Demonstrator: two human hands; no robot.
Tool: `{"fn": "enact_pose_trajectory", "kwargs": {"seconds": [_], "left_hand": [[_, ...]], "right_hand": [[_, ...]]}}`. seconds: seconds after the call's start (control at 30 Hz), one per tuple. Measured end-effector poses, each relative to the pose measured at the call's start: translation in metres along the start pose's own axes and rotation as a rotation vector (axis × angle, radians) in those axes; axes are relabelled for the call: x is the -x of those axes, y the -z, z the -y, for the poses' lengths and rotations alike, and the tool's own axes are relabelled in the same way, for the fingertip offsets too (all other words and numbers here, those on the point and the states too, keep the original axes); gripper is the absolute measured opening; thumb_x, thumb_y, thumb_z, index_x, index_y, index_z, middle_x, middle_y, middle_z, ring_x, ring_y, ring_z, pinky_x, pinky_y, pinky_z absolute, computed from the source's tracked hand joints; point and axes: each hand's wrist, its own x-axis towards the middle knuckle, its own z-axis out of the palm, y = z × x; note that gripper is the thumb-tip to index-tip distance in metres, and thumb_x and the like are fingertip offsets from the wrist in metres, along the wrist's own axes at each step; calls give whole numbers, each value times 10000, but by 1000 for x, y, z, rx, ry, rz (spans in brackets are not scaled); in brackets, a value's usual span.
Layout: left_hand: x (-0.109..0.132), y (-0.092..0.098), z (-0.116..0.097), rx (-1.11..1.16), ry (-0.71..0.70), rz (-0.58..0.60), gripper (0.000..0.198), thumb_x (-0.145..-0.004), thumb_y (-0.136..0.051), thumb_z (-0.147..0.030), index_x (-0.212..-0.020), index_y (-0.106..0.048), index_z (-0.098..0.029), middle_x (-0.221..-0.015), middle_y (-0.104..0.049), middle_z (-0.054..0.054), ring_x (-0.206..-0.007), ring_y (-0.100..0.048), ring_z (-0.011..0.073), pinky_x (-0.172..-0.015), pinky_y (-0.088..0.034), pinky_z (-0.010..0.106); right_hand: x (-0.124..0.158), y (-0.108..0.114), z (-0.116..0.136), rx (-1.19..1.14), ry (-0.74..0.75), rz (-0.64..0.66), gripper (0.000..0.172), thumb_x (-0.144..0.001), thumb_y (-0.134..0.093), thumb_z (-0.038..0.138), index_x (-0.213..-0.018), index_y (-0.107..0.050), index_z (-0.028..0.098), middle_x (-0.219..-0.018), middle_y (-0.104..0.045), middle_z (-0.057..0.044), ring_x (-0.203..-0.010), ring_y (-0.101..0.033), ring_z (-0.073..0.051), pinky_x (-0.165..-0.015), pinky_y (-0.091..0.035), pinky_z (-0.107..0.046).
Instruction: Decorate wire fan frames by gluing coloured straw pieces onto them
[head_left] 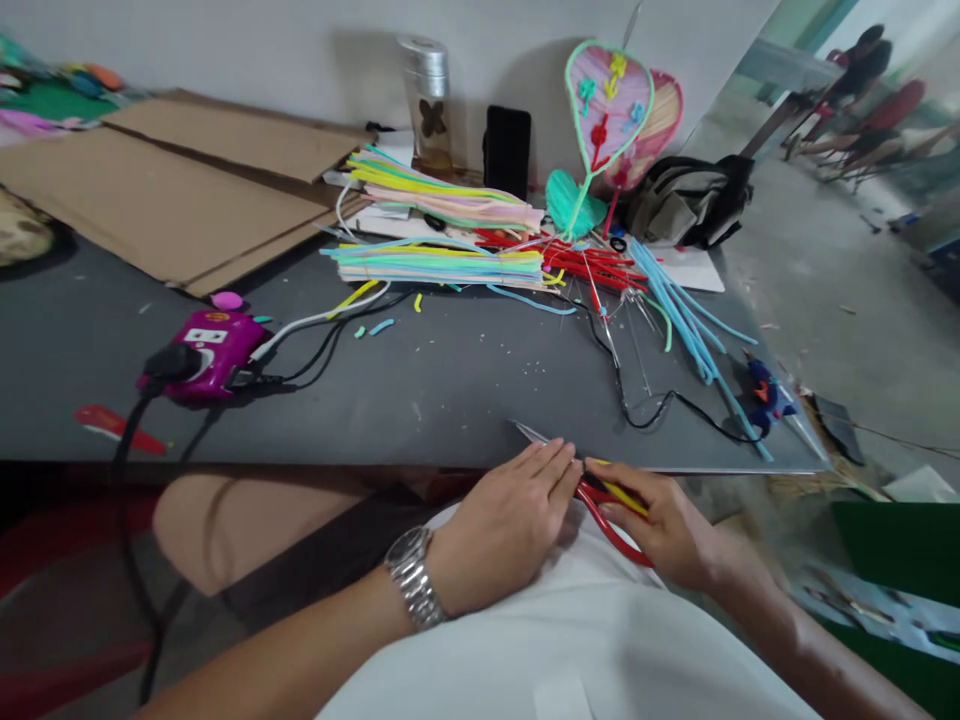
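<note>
Close to my body, at the table's front edge, my left hand (517, 510) lies with its fingers together over the middle of a pointed metal tool. My right hand (664, 525) is closed around the red and yellow handles (615, 535) of this tool. Beyond my left fingers its silver tip (529, 432) sticks out over the table. The joint is covered, so I cannot tell whether it is scissors or pliers. Whatever my left fingers grip is hidden under them. Small pale scraps and short cut pieces of pipe cleaner (382, 327) lie ahead of my hands.
Bundles of coloured pipe cleaners (442, 264) lie mid-table, with light blue ones (686, 320) to the right. A purple power strip (217, 350), red cutter (120, 428) and cardboard (180, 200) are left. A blue glue gun (766, 395), its black cord and a decorated fan (609, 100) are right.
</note>
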Motion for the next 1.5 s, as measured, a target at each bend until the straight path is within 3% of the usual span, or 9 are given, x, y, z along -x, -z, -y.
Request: {"fn": "enact_pose_trajectory", "kwargs": {"seconds": [0.17,0.37,0.5,0.6,0.73,0.83,1.0,1.13,1.5], "left_hand": [[0,0,-2,-12,-2,-7,530,-1029,-399,-177,-1534,-383,-18,-1631,-365,213,-1546,-298,304,-1260,-287,443],[23,5,-7,-25,-2,-35,460,-1046,-421,-228,-1450,-509,-26,-1531,-522,204,-1447,-483,287,-1209,-383,406],[12,1,-5,-29,-31,-22,520,-1042,-439,-238,-1509,-424,-7,-1609,-403,217,-1528,-342,306,-1231,-356,417],[8,0,-2,-7,-47,-43,502,-1042,-425,-223,-1497,-440,-12,-1592,-441,204,-1522,-358,297,-1244,-340,417],[38,6,3,-31,62,-82,461,-1022,-446,-173,-1460,-486,-35,-1526,-531,203,-1460,-467,286,-1210,-396,422],[54,10,6,-53,121,-106,477,-1008,-434,-125,-1475,-458,-27,-1551,-494,217,-1494,-411,302,-1201,-408,436],[38,10,10,6,86,-84,474,-1044,-359,-147,-1492,-417,-7,-1577,-452,227,-1539,-320,275,-1237,-360,424],[39,11,9,25,83,-79,481,-1060,-376,-198,-1510,-401,-33,-1599,-420,217,-1539,-319,274,-1225,-384,417],[42,4,0,20,103,-75,531,-1064,-394,-256,-1518,-362,18,-1617,-367,249,-1551,-265,311,-1238,-363,432]], "right_hand": [[11,-9,-5,54,-72,-138,444,-949,-575,287,-1378,-648,198,-1391,-667,-125,-1302,-629,-302,-1127,-493,-517],[25,-29,-4,-7,73,-59,423,-930,-596,280,-1341,-672,215,-1325,-710,-114,-1220,-688,-260,-1064,-559,-407],[28,-23,0,42,-67,-112,442,-949,-573,282,-1380,-632,203,-1384,-674,-114,-1271,-654,-267,-1095,-533,-442],[24,-23,6,55,-103,-149,448,-951,-566,297,-1378,-627,176,-1379,-673,-136,-1264,-658,-283,-1086,-537,-470],[3,-37,25,5,65,-26,450,-925,-566,275,-1349,-647,148,-1339,-695,-152,-1232,-680,-276,-1069,-555,-443],[-12,-41,39,44,144,26,441,-929,-538,249,-1344,-650,148,-1337,-697,-147,-1247,-671,-270,-1071,-555,-437],[-11,-31,41,251,130,-82,442,-964,-473,247,-1368,-620,144,-1346,-690,-151,-1242,-671,-286,-1045,-568,-475],[-7,-28,37,297,248,-57,430,-970,-458,248,-1347,-630,136,-1298,-716,-154,-1206,-692,-269,-1018,-588,-425],[-2,-31,33,333,257,-86,422,-969,-494,227,-1368,-619,165,-1301,-716,-140,-1186,-702,-268,-980,-610,-423]]}}
